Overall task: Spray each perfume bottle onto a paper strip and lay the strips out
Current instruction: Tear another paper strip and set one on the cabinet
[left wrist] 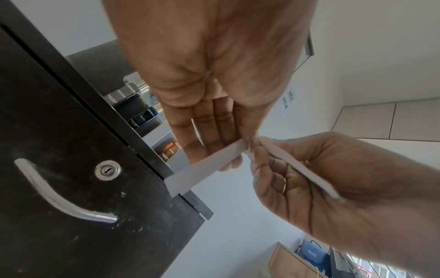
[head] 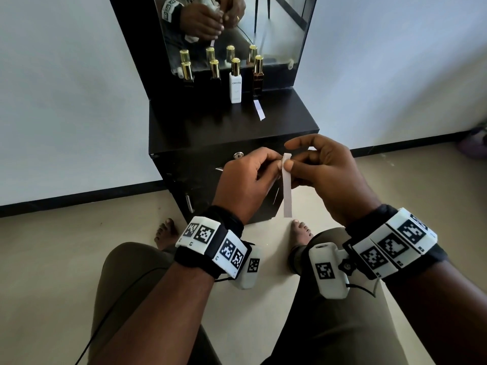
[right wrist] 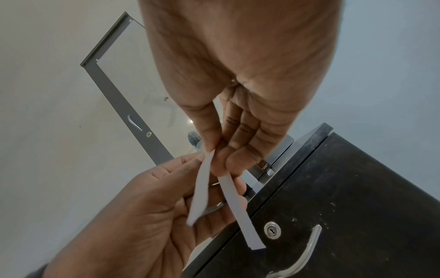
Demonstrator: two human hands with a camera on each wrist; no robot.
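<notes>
I hold two white paper strips in front of the black cabinet. My left hand (head: 275, 163) and right hand (head: 288, 158) both pinch them at the top, thumbs and fingertips almost touching. One paper strip (head: 287, 189) hangs straight down; the second strip (left wrist: 302, 169) splays away across the right palm. Both strips (right wrist: 240, 210) fork apart below the pinch. Two dark perfume bottles (head: 187, 75), a white bottle (head: 235, 84) and a brown bottle (head: 258, 77), all gold-capped, stand on the cabinet top. Another strip (head: 259, 109) lies before the brown bottle.
A mirror (head: 284, 30) stands behind the bottles on the black cabinet (head: 200, 127). Its front has a lock (head: 238, 154) and a metal handle (left wrist: 59, 195). My knees and bare feet are below on the tiled floor. A cardboard box (left wrist: 290, 263) stands by the wall.
</notes>
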